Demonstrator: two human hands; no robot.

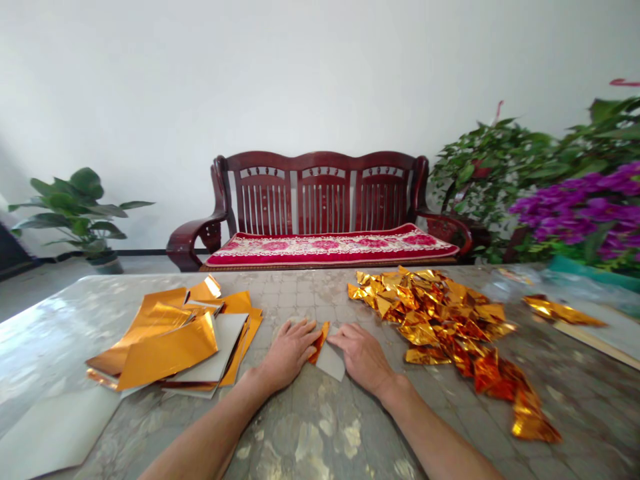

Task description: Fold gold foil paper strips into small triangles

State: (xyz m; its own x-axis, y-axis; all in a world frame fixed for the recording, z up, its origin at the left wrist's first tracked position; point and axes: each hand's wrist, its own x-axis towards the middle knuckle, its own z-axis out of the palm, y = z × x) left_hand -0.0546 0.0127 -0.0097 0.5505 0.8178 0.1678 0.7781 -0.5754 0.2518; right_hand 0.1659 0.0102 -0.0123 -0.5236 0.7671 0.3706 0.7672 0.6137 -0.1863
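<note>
And now we have our left hand [289,355] and right hand [361,357] flat, fingers together, flanking a folded gold-foil card [330,360], with crumpled gold foil [440,320] at two o'clock and stacked gold sheets [170,340] at nine!

Left hand [289,355] and right hand [361,357] lie between foil sheets [167,350] and crumpled foil [440,323] on the table [320,433].

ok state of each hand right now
Left hand: open, flat, fingertips on a folded gold foil piece
Right hand: open, flat, fingertips on the same piece
</note>
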